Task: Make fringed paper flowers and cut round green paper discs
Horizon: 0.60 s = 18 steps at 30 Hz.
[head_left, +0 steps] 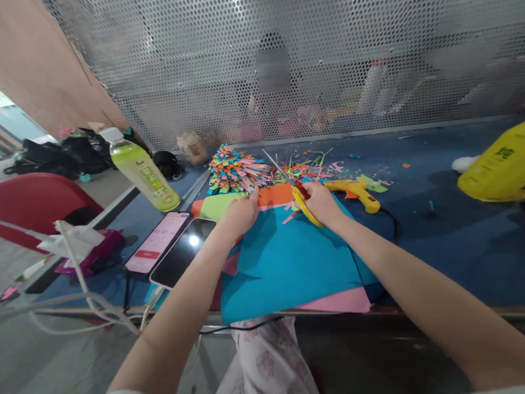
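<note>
My right hand [322, 204] grips a pair of scissors [306, 208] with yellow handles, the blades pointing up and away to the left. My left hand [242, 213] rests over the stacked coloured paper, one finger raised and the others curled. What its fingers hold, if anything, is hidden. Between the hands lies orange paper [274, 195], with small pink strips near the scissors. Below them a large blue sheet [291, 262] covers the table's front. Beyond my left hand stands a cone-shaped bundle of multicoloured paper strips [232, 170], beside a heap of loose cut strips [308, 169].
Right of my right hand lies a yellow glue gun [358, 192] with a black cord. Two phones [156, 243] [182, 253], a green drink bottle [143, 175] and a tissue pack [81, 249] with cables are on the left. A yellow bottle [510, 162] lies at right; a perforated metal panel [323, 50] stands behind.
</note>
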{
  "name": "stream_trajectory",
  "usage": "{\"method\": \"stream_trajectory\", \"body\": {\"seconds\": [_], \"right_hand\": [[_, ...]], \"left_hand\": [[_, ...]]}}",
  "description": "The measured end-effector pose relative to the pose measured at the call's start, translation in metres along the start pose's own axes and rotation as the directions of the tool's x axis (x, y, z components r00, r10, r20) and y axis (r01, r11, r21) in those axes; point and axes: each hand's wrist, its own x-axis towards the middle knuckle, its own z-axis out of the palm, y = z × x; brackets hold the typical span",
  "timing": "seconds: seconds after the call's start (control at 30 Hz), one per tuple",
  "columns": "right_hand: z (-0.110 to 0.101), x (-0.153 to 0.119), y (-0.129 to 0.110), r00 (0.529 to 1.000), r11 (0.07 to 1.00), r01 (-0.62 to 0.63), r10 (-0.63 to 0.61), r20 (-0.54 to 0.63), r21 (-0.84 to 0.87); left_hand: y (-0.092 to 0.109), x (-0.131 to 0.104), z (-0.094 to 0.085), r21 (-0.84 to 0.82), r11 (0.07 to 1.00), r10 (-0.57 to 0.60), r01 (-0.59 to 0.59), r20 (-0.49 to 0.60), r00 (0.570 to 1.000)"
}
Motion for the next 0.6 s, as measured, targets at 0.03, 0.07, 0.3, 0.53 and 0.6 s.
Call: {"method": "stream_trajectory", "body": {"seconds": [0.03,0.07,0.3,0.53,0.6], "right_hand": [[0.0,-0.001,-0.001,1.0,1.0,0.001,-0.001,0.005,0.002],[-0.001,-0.002,-0.002,1.0,1.0,-0.001,0.001,0.013,0.006],[-0.001,-0.006,-0.006,0.998,0.996,-0.043,0.04,0.039,0.078],[-0.002,-0.002,-0.001,0.998,0.989,-0.061,0.061,0.004,0.135],[-0.002,-0.002,-0.002,0.997,0.982,-0.08,0.078,0.023,0.174]], "left_hand": [[0.002,-0.001,0.001,-0.009,1.0,0.016,-0.016,0.01,1.0],[0.003,-0.002,0.002,-0.024,0.999,0.027,-0.026,0.022,0.999],[0.006,0.011,0.004,-0.068,0.997,0.043,-0.041,0.033,0.999],[0.022,0.035,-0.004,-0.023,1.0,-0.002,0.004,0.087,0.996],[0.029,0.038,-0.005,-0.052,0.999,0.011,-0.006,0.103,0.995]]}}
